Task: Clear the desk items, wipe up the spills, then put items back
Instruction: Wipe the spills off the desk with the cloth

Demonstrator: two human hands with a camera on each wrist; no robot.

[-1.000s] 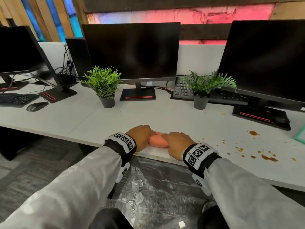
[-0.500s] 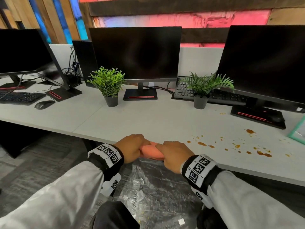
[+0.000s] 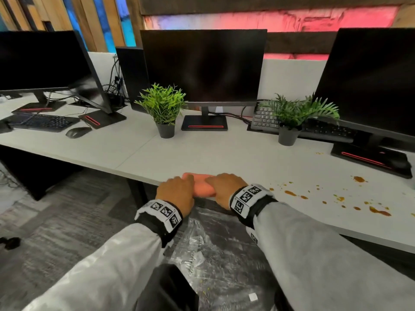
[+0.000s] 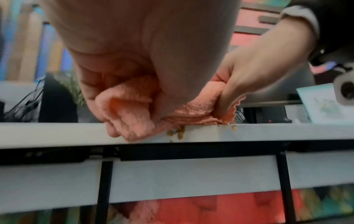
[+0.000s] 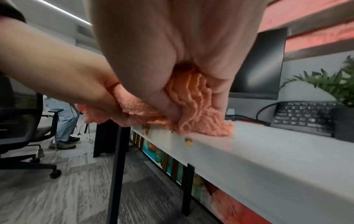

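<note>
While the head view looked down, the left hand (image 3: 176,193) and right hand (image 3: 224,187) sat side by side at the near edge of the desk (image 3: 224,153), both curled over a salmon-pink cloth (image 3: 202,186) bunched between them. I judged the clearing step done here: the stretch ahead of the hands was bare, with the two potted plants (image 3: 162,108) and the keyboard (image 3: 265,120) pushed well beyond them. Wiping looked barely begun, because brown spills (image 3: 379,212) were scattered well off to the right of the right hand, untouched. Putting items back was all still to do.

From the left wrist, the left hand (image 4: 134,60) gripped one end of the cloth (image 4: 130,112), a fuzzy, thick, folded wad draping over the desk's front lip (image 4: 57,133). Brownish crumbs or drips (image 4: 178,133) clung to that lip just beside the fingers, so the edge itself wasn't clean.

From the right wrist, the right hand (image 5: 182,60) clenched the other end, the cloth (image 5: 197,115) crumpled in ridged folds against the desk (image 5: 268,148), with more brown spots (image 5: 188,141) just below it on the lip.
</note>
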